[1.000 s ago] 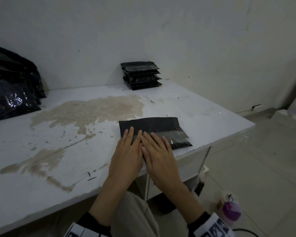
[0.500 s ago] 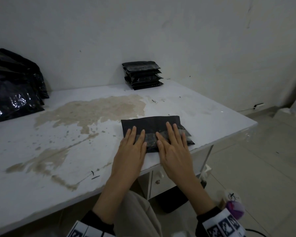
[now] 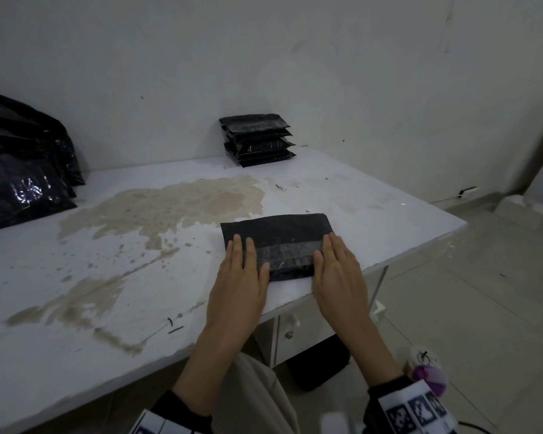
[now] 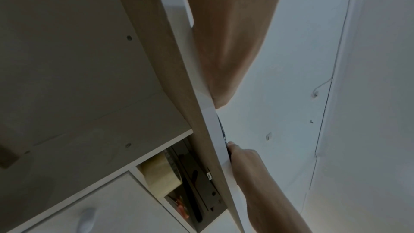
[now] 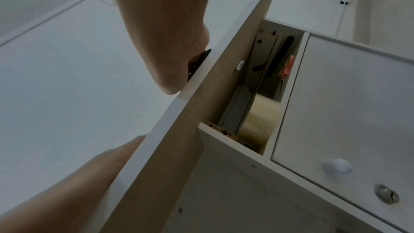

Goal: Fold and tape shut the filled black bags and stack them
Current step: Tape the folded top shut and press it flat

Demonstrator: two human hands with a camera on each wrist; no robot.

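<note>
a folded black bag (image 3: 276, 236) is laid flat near the front edge of the tabletop (image 3: 107, 277), and a strip of clear tape (image 3: 284, 253) is already stuck across its flap. the left hand (image 3: 240, 277) is pressed flat, fingers straight, on the bag's left end, and the right hand (image 3: 337, 274) is pressed flat on the right end; nothing is gripped by either. the taping of this bag is judged nearly done, with only the smoothing and the stacking left. a stack of finished bags (image 3: 257, 139) is seen at the far edge by the wall, well apart. a heap of black bags (image 3: 22, 164), judged still unsealed, is piled at far left. in the open compartment (image 5: 264, 84) under the tabletop a roll of clear tape (image 5: 257, 118) is kept.
</note>
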